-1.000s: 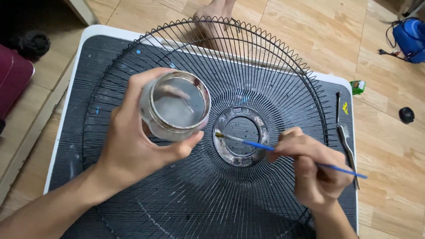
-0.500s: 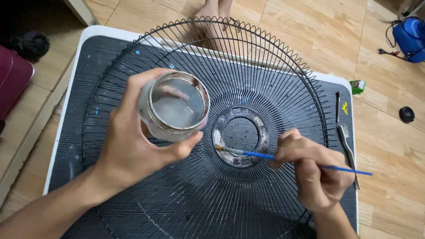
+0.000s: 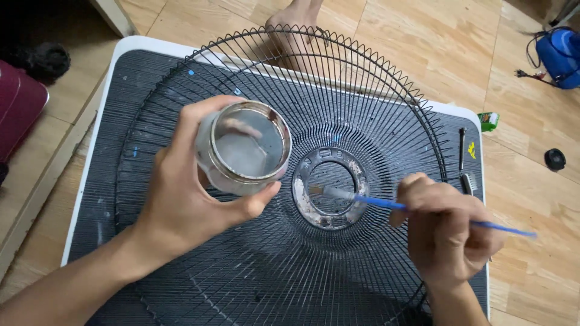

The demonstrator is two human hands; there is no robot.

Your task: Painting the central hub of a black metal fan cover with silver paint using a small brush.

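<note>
Wooden floor; left hand [image 3: 181, 193] grips jar [image 3: 244, 148], contents unclear

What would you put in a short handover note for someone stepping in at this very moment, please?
Left hand: holds a small open jar of greyish liquid above the fan guard.
Right hand: grips a blue-handled brush, bristle tip on the guard's centre ring.
The guard lies flat on a dark ribbed board.
Done: ring looks smeared pale.
Left: the wires show no coating.
</note>
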